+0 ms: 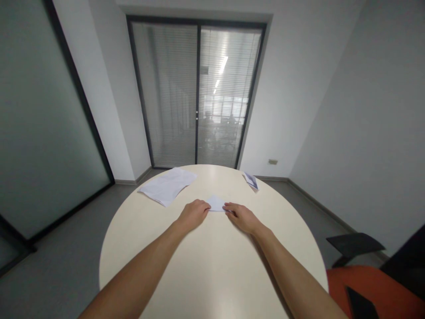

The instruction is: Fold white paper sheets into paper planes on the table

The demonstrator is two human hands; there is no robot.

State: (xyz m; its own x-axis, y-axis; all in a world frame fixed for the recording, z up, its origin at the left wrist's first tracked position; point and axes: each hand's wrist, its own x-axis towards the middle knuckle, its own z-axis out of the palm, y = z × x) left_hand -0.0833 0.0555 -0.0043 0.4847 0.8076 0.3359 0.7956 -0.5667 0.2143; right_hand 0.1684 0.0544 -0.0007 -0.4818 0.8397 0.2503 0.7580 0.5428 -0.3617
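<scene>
A small folded sheet of white paper (216, 204) lies on the round cream table, its far side rising to a blunt point. My left hand (195, 213) is closed, with curled fingers and thumb gripping the paper's left corner. On the opposite corner, my right hand (243, 217) is also closed, its fingers pressed together over the edge and the thumb side low against the table. Both corners are hidden under my fingers.
A larger creased white sheet (169, 185) lies at the table's far left. Another folded paper piece (251, 180) rests near the far right edge. An orange-seated chair (345, 288) with black armrests stands at the right of the table (212, 266). Glass doors (197, 93) with blinds are beyond.
</scene>
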